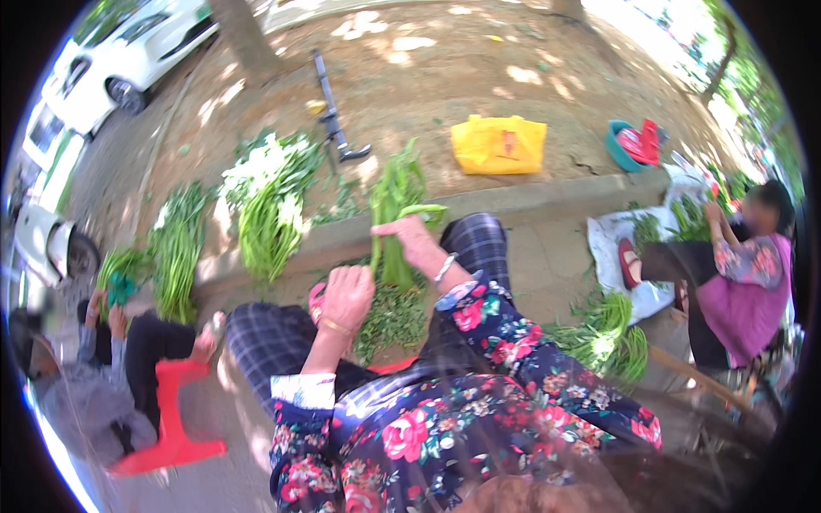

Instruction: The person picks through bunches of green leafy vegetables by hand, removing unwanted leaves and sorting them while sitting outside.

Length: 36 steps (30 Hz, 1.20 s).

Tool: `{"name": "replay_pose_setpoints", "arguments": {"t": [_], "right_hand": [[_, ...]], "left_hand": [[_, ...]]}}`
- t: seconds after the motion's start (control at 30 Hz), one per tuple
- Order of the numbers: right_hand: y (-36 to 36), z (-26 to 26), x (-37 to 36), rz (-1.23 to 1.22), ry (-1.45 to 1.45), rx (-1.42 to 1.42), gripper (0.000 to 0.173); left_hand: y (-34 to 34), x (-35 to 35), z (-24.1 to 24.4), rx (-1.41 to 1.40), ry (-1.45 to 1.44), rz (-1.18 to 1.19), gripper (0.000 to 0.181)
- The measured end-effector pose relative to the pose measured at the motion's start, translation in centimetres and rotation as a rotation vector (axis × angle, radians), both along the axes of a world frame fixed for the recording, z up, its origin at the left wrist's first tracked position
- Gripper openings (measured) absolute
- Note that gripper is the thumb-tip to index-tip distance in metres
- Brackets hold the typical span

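Note:
My right hand (415,242), with a silver bracelet at the wrist, is closed around long green leafy stalks (397,183), its index finger stretched to the left. One pale stalk curls out above its knuckles. Left of it, my left hand (348,299) makes a fist at the lower end of a single stalk (374,253); its fingertips are turned out of sight. Stripped leaves (392,317) lie heaped on the ground between my knees. Something pink (317,301) shows beside my left fist, mostly hidden.
A low kerb (545,197) runs ahead. Bundles of greens (272,218) lie left and greens (606,340) right. Beyond are a yellow bag (499,146), a teal basin (619,147) and a black pole-like object (327,102). People sit either side, one by a red stool (170,417).

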State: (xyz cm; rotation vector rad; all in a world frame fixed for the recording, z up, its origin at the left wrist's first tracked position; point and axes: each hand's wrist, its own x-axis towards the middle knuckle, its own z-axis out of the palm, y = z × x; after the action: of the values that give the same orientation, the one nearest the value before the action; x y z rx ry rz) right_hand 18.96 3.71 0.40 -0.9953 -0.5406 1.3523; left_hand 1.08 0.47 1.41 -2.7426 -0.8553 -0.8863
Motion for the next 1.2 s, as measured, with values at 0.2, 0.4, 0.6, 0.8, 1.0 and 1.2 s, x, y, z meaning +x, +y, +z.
{"name": "replay_pose_setpoints", "arguments": {"t": [0.2,0.4,0.6,0.8,1.0,1.2], "right_hand": [[0.2,0.4,-2.0,-0.082,-0.349,0.007,0.044],[-0.5,-2.4,0.1,-0.12,-0.295,0.184,0.044],[-1.1,0.4,-1.6,-0.097,-0.207,0.217,0.044],[-1.1,1.2,-1.9,-0.179,-0.486,0.361,0.045],[-2.0,0.7,-1.7,-0.185,-0.787,0.355,0.056],[-3.0,0.6,-3.5,0.046,-1.172,0.341,0.072]], "left_hand": [[-0.4,-1.4,-0.3,-0.053,0.005,0.046,0.01],[-1.2,1.2,-0.1,-0.264,-0.16,0.031,0.008],[0.2,-0.8,-1.6,-0.796,-0.592,0.148,0.006],[0.8,-0.4,-2.1,-1.186,-0.827,0.25,0.015],[0.7,0.2,-2.8,-1.594,-0.881,0.244,0.015],[1.0,0.4,-6.0,-1.468,-0.512,0.399,0.019]]}}
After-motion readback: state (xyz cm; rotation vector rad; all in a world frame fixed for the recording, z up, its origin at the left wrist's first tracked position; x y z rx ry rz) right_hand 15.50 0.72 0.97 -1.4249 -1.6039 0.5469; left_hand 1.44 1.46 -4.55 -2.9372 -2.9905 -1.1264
